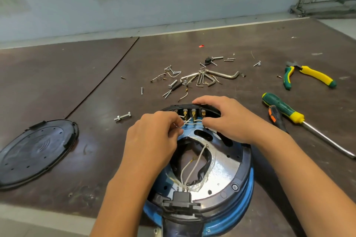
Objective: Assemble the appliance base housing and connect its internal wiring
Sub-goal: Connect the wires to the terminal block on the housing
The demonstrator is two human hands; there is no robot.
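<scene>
The blue appliance base housing (pixel 237 194) lies upside down at the near centre, with a shiny metal plate and white wires (pixel 192 171) inside. At its far rim sits a black terminal block (pixel 194 112) with several brass terminals. My left hand (pixel 154 138) pinches a white wire end just in front of the terminals. My right hand (pixel 223 117) grips the far rim of the housing, fingers curled over the terminal block, thumb by the wires. A black socket (pixel 179 201) sits at the near rim.
The black round bottom cover (pixel 36 152) lies at the left. Loose screws, bolts and hex keys (pixel 202 77) are scattered behind the housing; one bolt (pixel 122 117) lies to its left. Two screwdrivers (pixel 283 109) and pliers (pixel 308 76) lie at the right.
</scene>
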